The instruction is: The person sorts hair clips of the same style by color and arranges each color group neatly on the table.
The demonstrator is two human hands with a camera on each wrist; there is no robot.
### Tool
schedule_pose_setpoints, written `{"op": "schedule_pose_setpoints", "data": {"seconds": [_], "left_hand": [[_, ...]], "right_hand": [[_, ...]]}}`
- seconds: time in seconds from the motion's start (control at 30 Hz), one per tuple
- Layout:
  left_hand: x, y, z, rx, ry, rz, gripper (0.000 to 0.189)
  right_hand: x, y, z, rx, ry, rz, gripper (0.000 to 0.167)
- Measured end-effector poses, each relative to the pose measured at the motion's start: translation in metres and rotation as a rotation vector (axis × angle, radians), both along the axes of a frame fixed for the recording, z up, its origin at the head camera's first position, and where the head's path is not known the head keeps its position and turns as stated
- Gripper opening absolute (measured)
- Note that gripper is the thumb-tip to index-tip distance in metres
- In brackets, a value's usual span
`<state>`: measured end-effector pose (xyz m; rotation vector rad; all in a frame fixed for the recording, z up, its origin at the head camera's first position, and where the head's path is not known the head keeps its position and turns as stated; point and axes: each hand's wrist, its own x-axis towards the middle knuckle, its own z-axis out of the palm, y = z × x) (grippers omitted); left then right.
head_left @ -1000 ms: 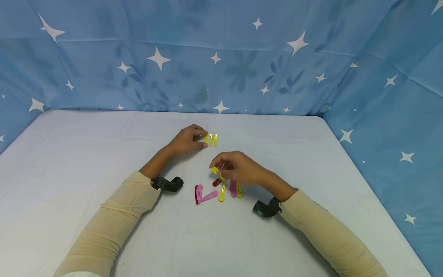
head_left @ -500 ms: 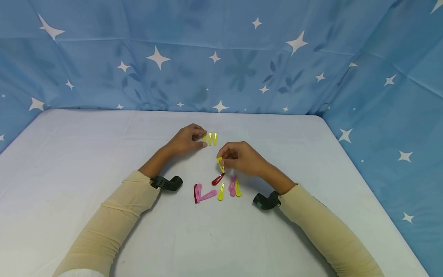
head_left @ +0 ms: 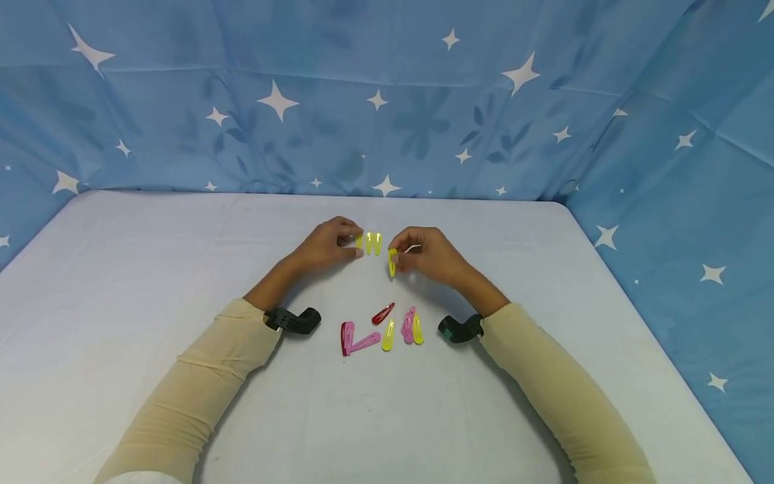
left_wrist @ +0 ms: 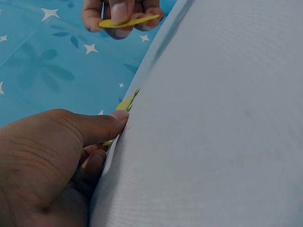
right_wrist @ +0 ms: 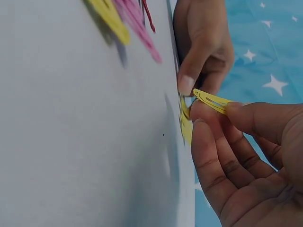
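My left hand (head_left: 326, 245) rests on the far part of the table, thumb and fingers at the two ends of a yellow hair clip (head_left: 359, 241), partly hidden by them. Right beside that clip stand two more yellow hair clips (head_left: 373, 243) in a row. My right hand (head_left: 431, 255) pinches another yellow hair clip (head_left: 392, 264) between thumb and fingers, just right of the row. The right wrist view shows this pinched clip (right_wrist: 210, 101) raised off the white cloth, its slotted face visible.
Nearer on the white table (head_left: 363, 417) lie loose hair clips: a slanted red one (head_left: 383, 314), a pink one (head_left: 365, 342) by a red and pink pair, a yellow one (head_left: 388, 335), and a pink one (head_left: 408, 327) against a yellow one (head_left: 418, 329). A blue starred curtain (head_left: 338, 148) hangs behind.
My right hand has moved away from the loose clips, up and right to beside the yellow row, turning its yellow hair clip nearly upright. My left hand has stayed in place.
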<state>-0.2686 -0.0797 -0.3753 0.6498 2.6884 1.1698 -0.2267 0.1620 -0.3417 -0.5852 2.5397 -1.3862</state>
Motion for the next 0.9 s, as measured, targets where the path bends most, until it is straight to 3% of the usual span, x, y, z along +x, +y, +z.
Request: {"op": "schedule_pose_setpoints", "data": {"seconds": [0.23, 0.9], "left_hand": [[0.001, 0.000, 0.001, 0.009, -0.019, 0.006, 0.050], [0.003, 0.002, 0.002, 0.008, -0.013, 0.009, 0.049]], "right_hand": [[-0.017, -0.004, -0.003, 0.004, -0.017, -0.058, 0.015], [-0.040, -0.006, -0.009, -0.013, -0.079, -0.130, 0.016]]}}
